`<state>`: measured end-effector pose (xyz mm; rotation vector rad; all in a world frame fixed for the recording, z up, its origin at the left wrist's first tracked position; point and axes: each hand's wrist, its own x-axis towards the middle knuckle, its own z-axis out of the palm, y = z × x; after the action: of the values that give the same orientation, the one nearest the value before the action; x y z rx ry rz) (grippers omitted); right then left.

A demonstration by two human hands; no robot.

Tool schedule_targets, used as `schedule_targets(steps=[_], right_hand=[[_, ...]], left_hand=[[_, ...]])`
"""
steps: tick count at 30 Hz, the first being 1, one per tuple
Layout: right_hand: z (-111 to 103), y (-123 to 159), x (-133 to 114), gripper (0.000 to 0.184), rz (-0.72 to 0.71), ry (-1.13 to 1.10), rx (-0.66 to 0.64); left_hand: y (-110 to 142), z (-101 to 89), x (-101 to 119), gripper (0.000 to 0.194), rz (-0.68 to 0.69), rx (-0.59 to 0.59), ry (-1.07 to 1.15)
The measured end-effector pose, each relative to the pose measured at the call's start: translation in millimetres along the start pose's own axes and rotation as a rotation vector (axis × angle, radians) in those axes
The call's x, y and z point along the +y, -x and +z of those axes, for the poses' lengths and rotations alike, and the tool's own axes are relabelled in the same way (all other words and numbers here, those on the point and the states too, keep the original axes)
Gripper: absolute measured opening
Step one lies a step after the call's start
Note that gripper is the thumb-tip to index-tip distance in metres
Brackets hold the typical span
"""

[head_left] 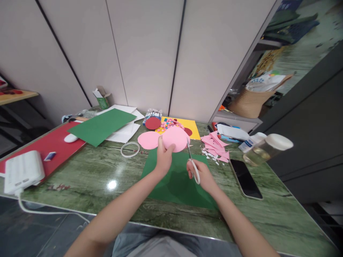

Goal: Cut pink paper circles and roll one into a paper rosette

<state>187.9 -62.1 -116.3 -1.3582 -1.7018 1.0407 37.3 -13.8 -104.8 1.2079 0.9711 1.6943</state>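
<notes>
My left hand [163, 157] pinches the near edge of a pink paper circle [175, 138] and holds it up above a green paper sheet [177, 184]. My right hand [201, 175] grips white-handled scissors [192, 162], whose blades point up at the circle's right edge. A second pink circle [148, 140] lies flat on the table just left of the held one. Pink offcuts [216, 144] and small scraps are scattered to the right of the scissors.
The green marble table [88, 175] also carries a tape ring [130, 149], a dark red circle [152, 123], yellow paper [193, 129] with coloured beads, a large green sheet [103, 125], a phone [245, 178], a jar [268, 148], a white power bank [23, 171] and red paper [50, 144].
</notes>
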Motion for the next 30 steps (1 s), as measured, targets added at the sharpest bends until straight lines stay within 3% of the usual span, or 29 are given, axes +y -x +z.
schedule_targets(steps=[14,22,30], right_hand=[[-9.5,2.6,-9.2,0.040,0.014,0.081,-0.110],[-15.1,0.0,-3.4,0.041,0.002,0.137,0.029],[-14.5,-1.9,0.6,0.040,0.038,0.157,0.038]], left_hand=[[-14.6,-7.3,-11.7,0.031,0.011,0.063,0.027],[-15.1,-6.3,-14.2,0.034,0.005,0.090,0.032],[-2.1,-1.2,-7.0,0.028,0.021,0.031,-0.060]])
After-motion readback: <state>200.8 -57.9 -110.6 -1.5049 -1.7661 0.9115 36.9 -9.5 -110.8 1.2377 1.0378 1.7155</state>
